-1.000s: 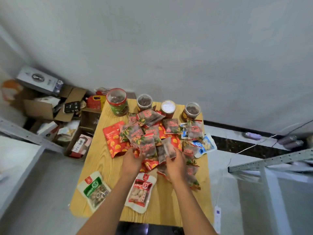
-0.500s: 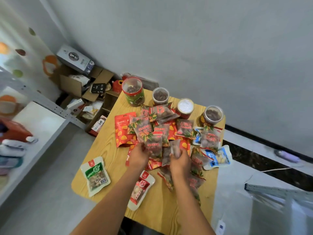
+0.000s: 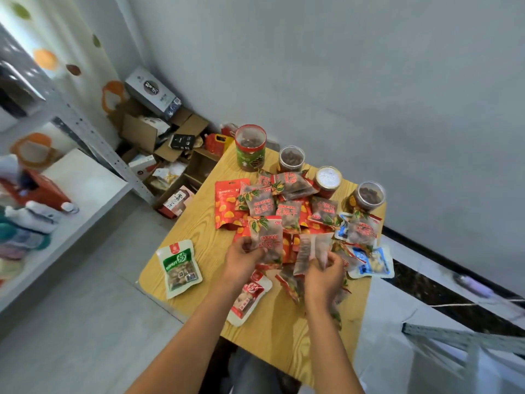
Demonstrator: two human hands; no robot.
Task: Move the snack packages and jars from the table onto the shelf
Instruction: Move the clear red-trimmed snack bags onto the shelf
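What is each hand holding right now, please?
Left hand: grips a clear snack pouch.
Right hand: pinches other clear pouches.

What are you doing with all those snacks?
A person is gathering snack packets from a pile on the wooden table. The left hand pinches one clear packet with red print, and the right hand holds a couple more packets upright. Four jars stand along the table's far edge, and a green packet lies apart near the left side. The shelf to the left already holds some other things.
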